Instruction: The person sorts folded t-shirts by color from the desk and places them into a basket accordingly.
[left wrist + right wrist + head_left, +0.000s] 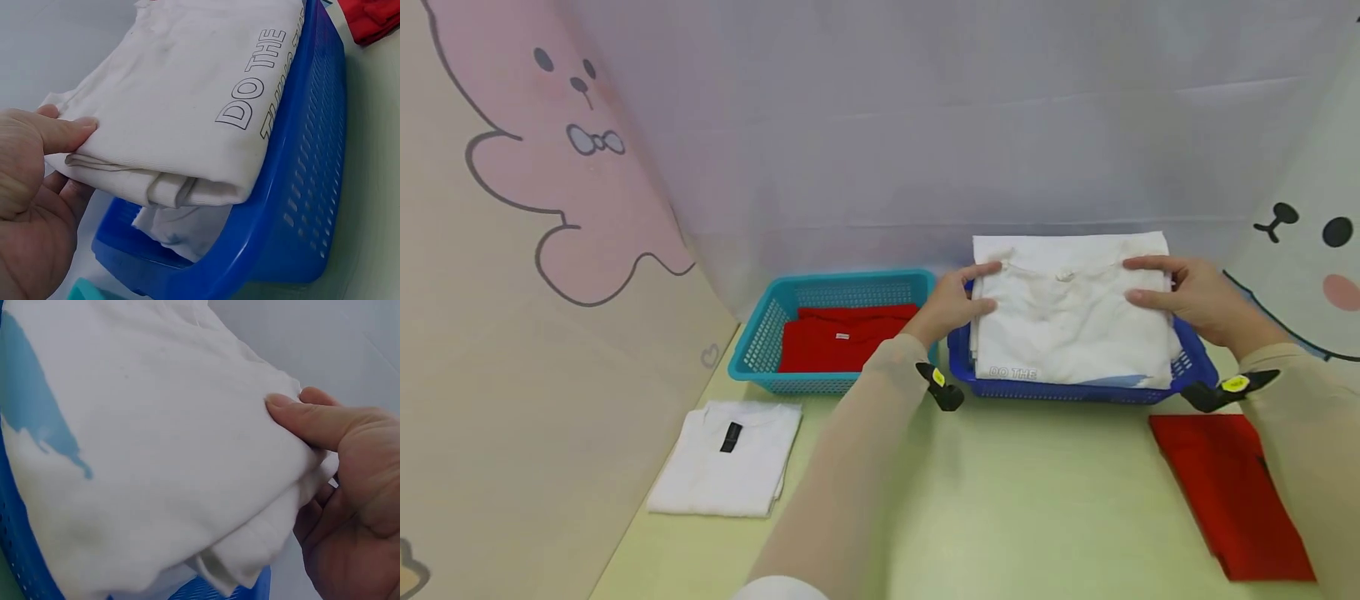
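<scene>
Both hands hold a folded white T-shirt (pixel 1067 321) over the blue basket (pixel 1060 390) at the back right. My left hand (pixel 953 302) pinches its left edge, thumb on top and fingers beneath, as the left wrist view shows. On the opposite edge my right hand (pixel 356 456) grips the layers the same way. Outlined lettering, "DO THE", and a light blue print (pixel 40 394) mark the shirt's near part, which overlaps the basket's front rim. Under it, more white cloth (pixel 184 228) lies inside the basket.
Left of the blue basket stands a teal basket (pixel 760 333) with folded red clothing (pixel 842 346) in it. A folded white shirt (pixel 730 467) with a black label lies at the table's left, folded red cloth (pixel 1236 496) at the right. A curtain (pixel 925 125) hangs behind.
</scene>
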`<state>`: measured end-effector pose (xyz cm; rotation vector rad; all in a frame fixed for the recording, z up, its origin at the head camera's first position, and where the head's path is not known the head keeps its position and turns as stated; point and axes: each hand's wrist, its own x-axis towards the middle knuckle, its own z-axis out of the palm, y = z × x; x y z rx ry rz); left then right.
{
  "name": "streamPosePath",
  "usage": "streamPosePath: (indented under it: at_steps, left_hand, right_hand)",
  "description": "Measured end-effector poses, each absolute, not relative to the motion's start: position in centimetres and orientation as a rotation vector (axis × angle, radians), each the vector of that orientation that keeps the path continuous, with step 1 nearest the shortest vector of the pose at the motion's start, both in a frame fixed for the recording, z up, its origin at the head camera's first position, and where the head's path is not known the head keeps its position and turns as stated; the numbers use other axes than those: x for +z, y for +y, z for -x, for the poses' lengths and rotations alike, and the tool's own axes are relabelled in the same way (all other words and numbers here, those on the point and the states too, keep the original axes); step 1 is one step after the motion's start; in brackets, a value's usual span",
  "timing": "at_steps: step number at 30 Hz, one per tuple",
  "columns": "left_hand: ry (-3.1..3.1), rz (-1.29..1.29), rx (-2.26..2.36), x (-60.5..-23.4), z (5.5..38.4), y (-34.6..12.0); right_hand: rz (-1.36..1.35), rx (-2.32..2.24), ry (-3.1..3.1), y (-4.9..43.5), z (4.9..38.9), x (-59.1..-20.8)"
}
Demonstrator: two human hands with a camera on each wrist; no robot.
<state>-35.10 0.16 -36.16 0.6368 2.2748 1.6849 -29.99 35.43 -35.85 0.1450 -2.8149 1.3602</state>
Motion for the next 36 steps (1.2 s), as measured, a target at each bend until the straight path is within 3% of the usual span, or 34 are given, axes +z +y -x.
streamPosePath:
  at_steps: [14,36]
  left_hand:
    - [2.328,-0.564,1.671,-40.3,36.0,1.2]
    - [2.429,-0.545,1.551,-40.1,36.6,2.1]
  right_hand:
    - [-0.028,1.389,-2.895,35.6,31.0,-38.2]
    - [0.019,1.335,-2.953,35.8,31.8,-38.9]
